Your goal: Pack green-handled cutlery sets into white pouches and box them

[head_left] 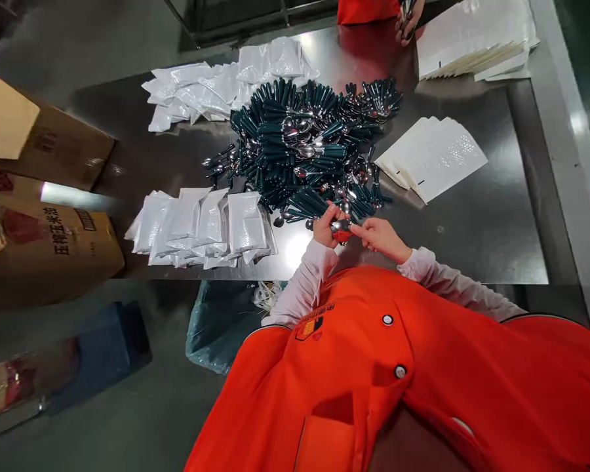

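My left hand (326, 227) and my right hand (379, 236) meet just over the near edge of a steel table (496, 216). Between them is a spoon (342, 227) with a shiny bowl; the left fingers are closed round it, and the right fingers pinch toward its end. Right behind my hands lies a big heap of green-handled spoons (305, 144). A row of filled white pouches (201, 226) lies to the left of my hands. A fan of flat empty white bags (435, 157) lies to the right.
More filled pouches (216, 85) lie at the far left of the table, and a stack of flat bags (472, 39) at the far right. Another person's hand (407, 23) works at the far edge. Cardboard boxes (44, 236) stand left, a teal bag (216, 324) below.
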Tool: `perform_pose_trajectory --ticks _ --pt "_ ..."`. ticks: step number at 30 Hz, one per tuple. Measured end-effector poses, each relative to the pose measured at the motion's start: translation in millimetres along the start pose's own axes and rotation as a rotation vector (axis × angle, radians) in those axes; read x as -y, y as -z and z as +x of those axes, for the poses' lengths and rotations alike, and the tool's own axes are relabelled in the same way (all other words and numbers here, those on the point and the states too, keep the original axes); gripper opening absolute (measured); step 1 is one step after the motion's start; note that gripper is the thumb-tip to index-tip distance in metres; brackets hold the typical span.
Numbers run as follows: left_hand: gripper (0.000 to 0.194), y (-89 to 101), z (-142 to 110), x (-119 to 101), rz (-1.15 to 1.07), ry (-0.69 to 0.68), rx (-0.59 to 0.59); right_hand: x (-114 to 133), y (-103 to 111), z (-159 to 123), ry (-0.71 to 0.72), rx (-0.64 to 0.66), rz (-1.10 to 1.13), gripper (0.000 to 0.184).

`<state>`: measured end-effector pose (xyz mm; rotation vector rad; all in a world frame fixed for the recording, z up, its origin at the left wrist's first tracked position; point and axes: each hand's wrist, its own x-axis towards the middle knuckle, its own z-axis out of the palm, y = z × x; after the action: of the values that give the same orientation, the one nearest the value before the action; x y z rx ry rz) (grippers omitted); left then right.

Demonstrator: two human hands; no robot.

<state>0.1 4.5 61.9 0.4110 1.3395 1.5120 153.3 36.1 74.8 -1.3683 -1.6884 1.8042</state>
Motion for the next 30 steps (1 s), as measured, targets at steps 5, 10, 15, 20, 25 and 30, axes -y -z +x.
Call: perform_pose_trajectory --ticks 5,10,15,20,25,30 --pt "0.043 -1.4 -5.7 -2.5 -0.046 0.001 0.056 -10.1 5.4 3.0 0.052 -0.033 -0.093 0.063" --pt "0.053 -4.4 -7.2 -14.3 -0.150 0.028 0.039 -22.6 2.3 0.2 0.405 -0.073 -0.070 0.052" --pt "0.057 -3.7 -3.5 -21.9 -0.180 0.063 0.033 -25.5 8.2 -0.5 0.755 -0.088 -0.374 0.020" --pt "0.050 -1.0 3.6 -18.5 -0.082 -0.006 -0.030 -24.4 6.2 -0.3 0.730 -0.217 -0.389 0.023" --pt "0.041 4.3 9.9 -19.4 -0.079 -0.069 -0.022 -13.0 -0.6 -8.1 0.599 -0.232 -0.289 0.038" --pt "0.030 7.1 5.9 -20.4 -0.081 -0.046 -0.004 4.0 -13.1 -11.9 0.035 0.108 0.256 0.060"
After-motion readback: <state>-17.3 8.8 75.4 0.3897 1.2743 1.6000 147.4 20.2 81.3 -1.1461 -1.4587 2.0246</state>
